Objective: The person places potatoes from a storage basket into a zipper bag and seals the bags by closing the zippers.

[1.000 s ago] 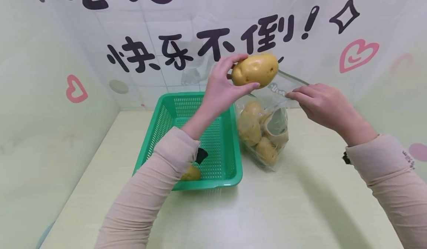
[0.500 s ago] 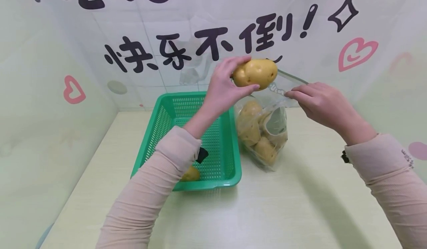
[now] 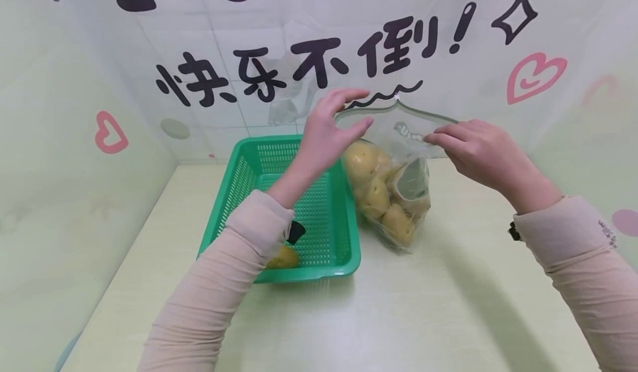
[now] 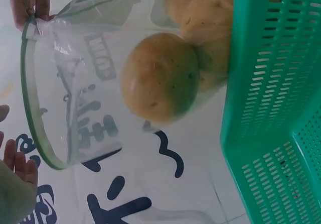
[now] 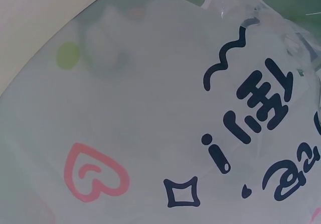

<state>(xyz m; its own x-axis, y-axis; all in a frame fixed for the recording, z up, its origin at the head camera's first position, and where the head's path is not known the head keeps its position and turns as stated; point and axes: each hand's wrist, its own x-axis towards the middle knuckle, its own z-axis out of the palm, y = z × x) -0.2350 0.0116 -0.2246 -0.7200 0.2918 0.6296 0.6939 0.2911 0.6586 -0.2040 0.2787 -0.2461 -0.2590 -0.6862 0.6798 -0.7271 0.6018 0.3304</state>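
Note:
My right hand (image 3: 480,150) pinches the right end of the mouth of a clear zip bag (image 3: 384,125) with a green strip along its top. Several potatoes (image 3: 376,197) sit inside the bag, one of them (image 4: 160,78) high up against its left side. Beside the left end of the gaping mouth is my left hand (image 3: 331,134), thumb and fingers spread with nothing between them. The left wrist view shows that hand's fingertips (image 4: 20,163) apart from the green strip. In the right wrist view only a strip of the bag shows, and the hand is hidden.
A green plastic basket (image 3: 353,233) stands left of the bag, close against it. Near its front lies a potato (image 3: 284,257), partly behind my left sleeve, with a small black object (image 3: 296,232) beside it. A printed sheet (image 3: 239,34) hangs behind the pale table (image 3: 399,311).
The potato in my left hand has been let go and has dropped into the bag. My left fingers are now spread. The right hand keeps its hold on the bag's mouth.

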